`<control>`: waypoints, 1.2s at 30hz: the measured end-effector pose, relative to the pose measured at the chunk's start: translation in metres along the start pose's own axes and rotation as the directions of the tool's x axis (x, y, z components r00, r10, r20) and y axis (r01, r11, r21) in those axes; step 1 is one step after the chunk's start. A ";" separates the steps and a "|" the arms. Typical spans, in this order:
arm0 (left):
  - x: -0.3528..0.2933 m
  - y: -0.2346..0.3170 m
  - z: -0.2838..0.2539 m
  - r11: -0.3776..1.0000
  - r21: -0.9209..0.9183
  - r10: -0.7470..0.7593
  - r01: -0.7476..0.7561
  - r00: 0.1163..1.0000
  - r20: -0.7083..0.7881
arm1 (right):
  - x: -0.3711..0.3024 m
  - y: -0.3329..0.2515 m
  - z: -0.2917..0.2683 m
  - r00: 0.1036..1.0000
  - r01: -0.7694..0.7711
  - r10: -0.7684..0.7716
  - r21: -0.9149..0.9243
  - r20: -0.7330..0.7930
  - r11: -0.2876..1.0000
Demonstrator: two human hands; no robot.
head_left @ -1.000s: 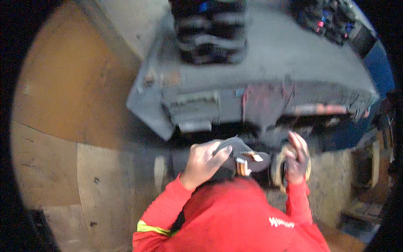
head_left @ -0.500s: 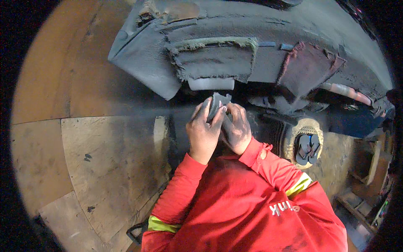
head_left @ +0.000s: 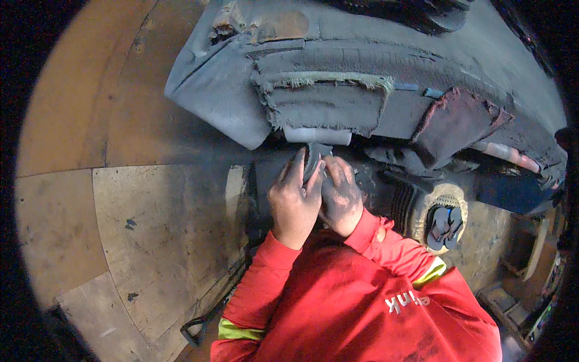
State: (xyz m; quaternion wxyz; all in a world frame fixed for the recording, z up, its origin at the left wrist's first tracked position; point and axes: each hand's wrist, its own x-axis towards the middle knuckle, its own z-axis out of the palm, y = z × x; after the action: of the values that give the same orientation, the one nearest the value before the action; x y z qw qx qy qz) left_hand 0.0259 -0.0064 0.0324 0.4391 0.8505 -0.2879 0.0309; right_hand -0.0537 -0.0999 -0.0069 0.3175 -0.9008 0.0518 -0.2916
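Note:
My left hand (head_left: 294,202) and my right hand (head_left: 342,196) are close together in front of my chest. Between them they grip a small dark grey, curved piece (head_left: 312,157), with the fingers of both closed on it. Its material cannot be made out, and the fingers cover much of it. The far end of the piece meets the lower edge of a pale, horizontal roller (head_left: 316,136), or lies right by it; which of the two I cannot tell. Dark dust coats my fingers, the right hand most heavily.
A dust-covered bench or machine housing (head_left: 362,51) spans the far side. From it hang a frayed grey cloth flap (head_left: 325,104) and a reddish-edged cloth (head_left: 461,123), flanking the roller's area. On a stool (head_left: 457,196) at right lie dark flip-flops (head_left: 445,228). Wooden panels (head_left: 175,223) cover the left.
Both hands have brought the grey piece closer to the roller, and its far end is now level with the roller's lower edge. The whole view has shifted slightly.

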 end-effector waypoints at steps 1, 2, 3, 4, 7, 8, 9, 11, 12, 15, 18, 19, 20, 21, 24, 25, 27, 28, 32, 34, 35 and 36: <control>0.002 0.000 -0.001 1.000 0.021 0.007 -0.007 1.000 0.006 | 0.001 -0.004 -0.002 0.999 -0.034 0.033 0.020 0.023 0.999; 0.005 -0.001 -0.002 0.999 0.033 0.023 -0.023 1.000 0.018 | 0.003 -0.009 -0.005 0.996 -0.085 0.084 0.023 0.044 0.996; 0.007 -0.001 -0.002 0.998 0.045 0.038 -0.039 0.999 0.031 | 0.004 -0.013 -0.008 0.988 -0.130 0.128 0.023 0.085 0.991; 0.009 -0.002 -0.001 0.997 0.055 0.048 -0.051 0.998 0.042 | 0.005 -0.017 -0.011 0.977 -0.176 0.172 0.021 0.126 0.984; 0.012 -0.006 0.008 0.993 0.117 0.016 -0.022 0.998 0.055 | 0.012 -0.017 -0.019 0.934 -0.260 0.264 -0.046 0.242 0.964; 0.014 -0.008 0.013 0.994 0.104 -0.057 0.046 0.993 0.101 | 0.014 -0.015 -0.020 0.900 -0.293 0.307 -0.093 0.311 0.952; 0.017 -0.011 0.020 0.991 0.090 -0.110 0.098 0.985 0.130 | 0.016 -0.012 -0.021 0.897 -0.317 0.330 -0.091 0.294 0.944; 0.016 -0.014 0.028 0.985 0.089 -0.161 0.149 0.976 0.147 | 0.018 -0.007 -0.023 0.850 -0.392 0.408 -0.117 0.334 0.913; 0.016 -0.015 0.031 0.985 0.096 -0.158 0.146 0.979 0.131 | 0.017 -0.005 -0.023 0.887 -0.306 0.349 -0.182 0.302 0.934; 0.007 -0.013 0.030 0.992 -0.033 -0.125 0.126 0.992 0.034 | 0.009 -0.003 -0.023 0.927 -0.182 0.239 -0.212 0.288 0.960; -0.008 -0.006 0.021 0.985 -0.053 -0.162 0.163 0.986 0.026 | 0.000 0.002 -0.019 0.980 -0.066 0.098 -0.184 0.171 0.981; -0.012 -0.005 0.021 0.982 -0.105 -0.156 0.157 0.988 0.017 | -0.002 0.005 -0.016 0.985 -0.039 0.067 -0.174 0.157 0.984; -0.016 -0.005 0.021 0.979 -0.159 -0.133 0.128 0.991 -0.021 | -0.003 0.010 -0.013 0.992 0.016 0.009 -0.197 0.123 0.980; -0.020 -0.005 0.021 0.973 -0.211 -0.111 0.097 0.992 -0.059 | -0.006 0.014 -0.010 0.993 0.068 -0.044 -0.225 0.110 0.972; -0.033 -0.015 0.021 0.977 -0.171 -0.144 0.127 0.985 -0.094 | -0.018 0.021 -0.002 0.984 0.129 -0.114 -0.104 0.134 0.986; -0.036 -0.021 0.018 0.989 -0.111 -0.112 0.099 0.986 -0.123 | -0.022 0.021 -0.001 0.982 0.061 -0.053 -0.041 0.179 0.997; -0.045 -0.029 0.009 1.000 0.013 -0.013 0.016 0.983 -0.183 | -0.032 0.017 0.000 1.000 -0.011 0.007 0.125 0.025 0.992; -0.050 -0.032 0.004 0.999 0.023 -0.022 0.026 0.988 -0.154 | -0.031 0.018 0.003 0.887 -0.462 0.415 0.434 0.205 0.773; -0.058 -0.025 -0.011 1.000 0.026 -0.005 0.007 0.998 -0.059 | -0.016 0.026 0.015 0.623 -0.483 0.260 0.625 0.737 -0.613; -0.050 -0.018 -0.017 0.998 0.043 0.056 -0.054 0.998 -0.036 | -0.003 0.028 0.029 0.651 -0.501 0.231 0.639 0.723 -0.583; -0.043 -0.016 -0.020 0.992 0.092 0.093 -0.090 0.995 -0.034 | 0.004 0.030 0.033 0.654 -0.504 0.213 0.628 0.726 -0.593; -0.034 -0.014 -0.023 0.982 0.148 0.124 -0.119 0.992 -0.022 | 0.010 0.031 0.036 0.656 -0.508 0.193 0.617 0.729 -0.601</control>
State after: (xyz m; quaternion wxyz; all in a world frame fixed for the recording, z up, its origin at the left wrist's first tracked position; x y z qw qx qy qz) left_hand 0.0095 0.0332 0.0258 0.3772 0.8607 -0.3295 0.0917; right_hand -0.0227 -0.1076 -0.0437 0.9806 -0.1466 0.1209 0.0482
